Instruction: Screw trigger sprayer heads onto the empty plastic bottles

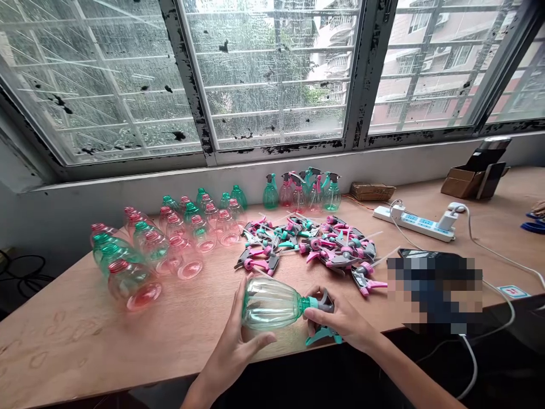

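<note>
From where I stand, the green-necked bottle (270, 305) is tipped on its side above the table's (106, 352) near edge, between both hands. The left hand (233, 343) spreads loosely against its base, while the right hand (346, 322) grips the spray head (327, 302) at the neck (its teal trigger pokes out below). The step looks like screwing the head on; I'd say the next turn calls for a steadied bottle and a straight collar.
</note>
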`<state>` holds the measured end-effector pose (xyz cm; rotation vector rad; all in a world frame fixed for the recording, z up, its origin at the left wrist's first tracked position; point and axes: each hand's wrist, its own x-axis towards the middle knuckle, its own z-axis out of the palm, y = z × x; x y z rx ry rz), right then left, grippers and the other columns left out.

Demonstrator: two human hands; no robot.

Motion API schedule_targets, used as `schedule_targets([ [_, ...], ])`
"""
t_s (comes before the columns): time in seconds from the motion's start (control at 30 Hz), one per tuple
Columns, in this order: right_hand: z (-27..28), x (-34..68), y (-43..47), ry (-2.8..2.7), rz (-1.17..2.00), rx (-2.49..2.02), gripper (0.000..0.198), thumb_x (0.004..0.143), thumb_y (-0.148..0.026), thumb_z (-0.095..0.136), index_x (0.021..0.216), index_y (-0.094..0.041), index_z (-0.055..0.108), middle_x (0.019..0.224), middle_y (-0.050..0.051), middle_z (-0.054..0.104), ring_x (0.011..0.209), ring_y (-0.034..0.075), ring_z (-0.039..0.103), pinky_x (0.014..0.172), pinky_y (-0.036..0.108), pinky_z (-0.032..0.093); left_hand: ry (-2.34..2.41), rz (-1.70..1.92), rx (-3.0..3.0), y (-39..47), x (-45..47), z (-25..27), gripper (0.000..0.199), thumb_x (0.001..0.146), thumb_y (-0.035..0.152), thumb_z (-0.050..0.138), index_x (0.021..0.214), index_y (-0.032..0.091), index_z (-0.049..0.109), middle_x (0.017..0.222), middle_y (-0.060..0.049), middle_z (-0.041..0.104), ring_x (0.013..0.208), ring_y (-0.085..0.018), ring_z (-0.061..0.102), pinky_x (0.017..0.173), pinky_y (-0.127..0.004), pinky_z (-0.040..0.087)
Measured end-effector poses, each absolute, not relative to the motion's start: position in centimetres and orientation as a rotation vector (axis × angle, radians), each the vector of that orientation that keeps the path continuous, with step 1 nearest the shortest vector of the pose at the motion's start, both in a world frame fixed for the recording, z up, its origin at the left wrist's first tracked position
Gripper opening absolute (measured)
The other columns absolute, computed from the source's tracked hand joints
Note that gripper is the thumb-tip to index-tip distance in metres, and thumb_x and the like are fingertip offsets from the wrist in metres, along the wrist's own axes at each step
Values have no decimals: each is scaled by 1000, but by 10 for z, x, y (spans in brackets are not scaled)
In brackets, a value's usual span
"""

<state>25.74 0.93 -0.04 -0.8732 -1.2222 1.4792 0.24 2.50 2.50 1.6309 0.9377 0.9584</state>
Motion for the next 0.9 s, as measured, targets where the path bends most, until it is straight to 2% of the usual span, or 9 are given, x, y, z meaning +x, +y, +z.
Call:
schedule_targets([
  [0.1,-1,257,10,-1207,1480,-879,36,83,-42,81,96,-19,56,65,-2,73,58,16,68,60,27,51,903,959,1600,27,3,24,96,88,32,75,161,32,14,163,-10,37,154,-36,23,126,-50,19],
  [0.2,0,257,10,-1186,1491,-885,40,82,-44,81,101,-19,56,65,-2,73,56,16,68,58,27,51,903,992,1672,28,3,23,90,90,31,72,160,39,15,168,-5,25,155,-34,20,127,-49,16],
  [0.27,1,257,10,-1195,1485,-882,39,81,-45,82,96,-19,56,71,-1,73,56,16,69,58,28,52,918,1001,1708,29,2,22,86,92,32,70,159,42,16,170,-2,18,156,-32,16,127,-49,13],
  [0.33,3,257,9,-1213,1472,-878,38,80,-45,82,90,-19,56,74,0,73,57,17,69,58,29,53,949,987,1708,29,2,21,92,89,32,74,159,42,14,171,-1,17,157,-32,13,128,-50,10],
  [0.43,6,257,8,-1243,1462,-890,38,80,-46,82,89,-20,56,69,-2,72,58,18,70,59,29,54,958,957,1648,30,0,19,100,86,35,77,161,37,11,168,-6,26,156,-34,18,127,-50,15],
  [0.57,4,256,9,-1219,1479,-879,38,80,-44,83,89,-20,55,70,-2,73,56,17,70,57,28,53,929,939,1624,31,0,20,91,87,34,76,160,33,21,157,-9,47,148,-36,37,123,-49,29],
  [0.63,3,256,10,-1189,1487,-855,38,79,-44,83,89,-20,54,73,-1,73,55,16,69,55,28,53,931,964,1662,32,2,23,92,86,32,78,159,36,22,160,-7,43,148,-35,38,124,-48,27],
  [0.77,2,256,10,-1163,1487,-850,39,79,-44,83,89,-20,55,74,-1,73,55,16,69,55,27,53,933,1008,1673,30,3,25,90,88,34,75,159,41,19,167,-3,30,153,-33,27,126,-47,23],
  [0.9,6,255,9,-1216,1471,-878,37,80,-43,83,91,-19,57,67,-2,73,57,16,68,59,28,53,963,957,1627,30,0,21,102,84,35,79,161,35,11,168,-8,28,155,-35,21,127,-51,17],
])
